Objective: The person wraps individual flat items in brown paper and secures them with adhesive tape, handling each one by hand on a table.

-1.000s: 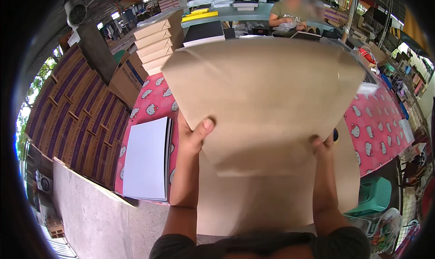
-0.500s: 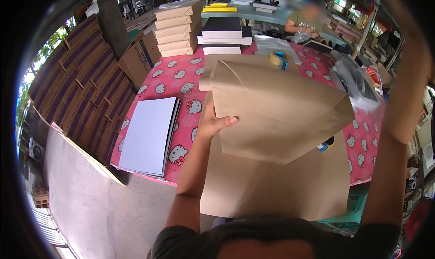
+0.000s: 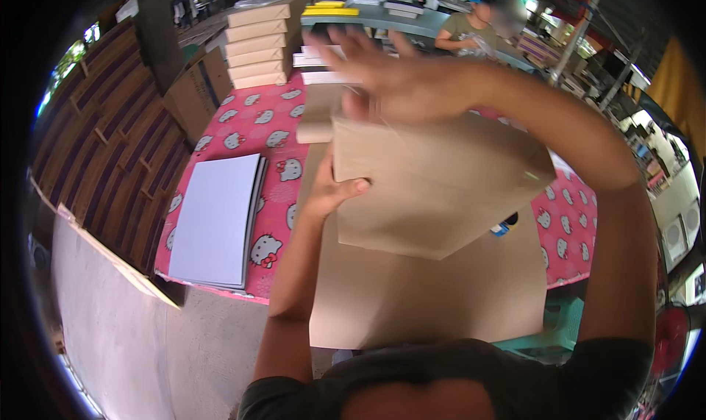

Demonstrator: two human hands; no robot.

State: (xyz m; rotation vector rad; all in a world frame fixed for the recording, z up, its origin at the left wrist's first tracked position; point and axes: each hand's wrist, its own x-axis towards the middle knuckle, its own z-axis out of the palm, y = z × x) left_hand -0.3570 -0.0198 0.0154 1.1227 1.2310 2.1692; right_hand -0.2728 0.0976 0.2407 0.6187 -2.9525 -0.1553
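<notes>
A parcel wrapped in brown kraft paper (image 3: 441, 192) is tilted up in front of me, with creases and folded flaps at its end. My left hand (image 3: 331, 192) grips its left side, thumb on the near face and the other fingers mostly hidden. Above the parcel's upper left edge is my right hand (image 3: 412, 89), blurred, with fingers spread and nothing seen in it; whether it touches the paper I cannot tell. Underneath lies a large brown paper sheet (image 3: 426, 302). A small blue and dark object (image 3: 506, 225), partly hidden, shows by the parcel's lower right edge.
A pink patterned tablecloth (image 3: 276, 188) covers the table. White boards (image 3: 217, 218) are stacked at left. Wrapped packs (image 3: 257, 45) form a pile at the far left. Flattened cartons (image 3: 110, 155) lean beside the table. Another person (image 3: 471, 30) sits across. A green stool (image 3: 562, 324) stands at lower right.
My right hand has swung in from the far right to above the parcel's upper left edge. My left hand keeps its grip on the parcel. The whole view has shifted slightly.
</notes>
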